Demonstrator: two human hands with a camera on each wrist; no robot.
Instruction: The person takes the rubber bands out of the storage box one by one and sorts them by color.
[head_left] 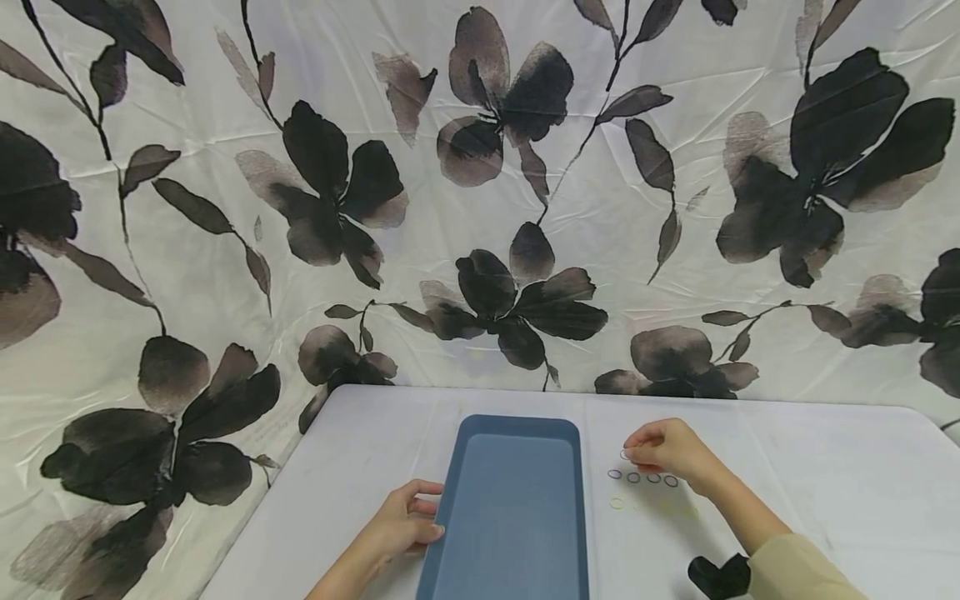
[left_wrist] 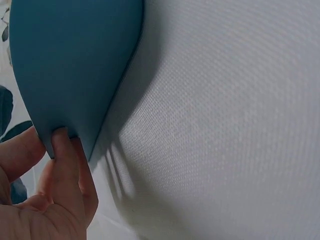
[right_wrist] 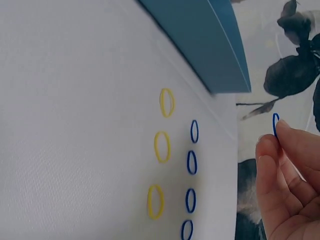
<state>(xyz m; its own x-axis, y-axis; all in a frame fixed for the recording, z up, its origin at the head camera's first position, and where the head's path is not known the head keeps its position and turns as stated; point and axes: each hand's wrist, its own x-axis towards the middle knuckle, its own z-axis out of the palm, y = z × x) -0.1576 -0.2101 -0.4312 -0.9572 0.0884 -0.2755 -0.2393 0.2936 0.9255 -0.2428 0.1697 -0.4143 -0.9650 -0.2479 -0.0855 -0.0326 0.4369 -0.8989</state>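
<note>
A blue rectangular tray (head_left: pixel 510 508) lies lengthwise on the white table. My left hand (head_left: pixel 405 521) holds its left long edge, thumb on one face of the rim and fingers on the other, as the left wrist view shows. Right of the tray, my right hand (head_left: pixel 671 454) pinches a small thin blue ring (right_wrist: pixel 274 126) between thumb and fingertips. Below that hand, several like blue rings (right_wrist: pixel 191 132) lie in a row. A row of yellow rings (right_wrist: pixel 161 103) runs alongside, nearer to me; in the head view most of these are faint.
A floral cloth (head_left: pixel 495 208) hangs behind the table (head_left: pixel 825 467). Beside the right sleeve (head_left: pixel 795 571) shows a black object (head_left: pixel 720 577) near the table's front. The loose rings lie close to the tray's right side.
</note>
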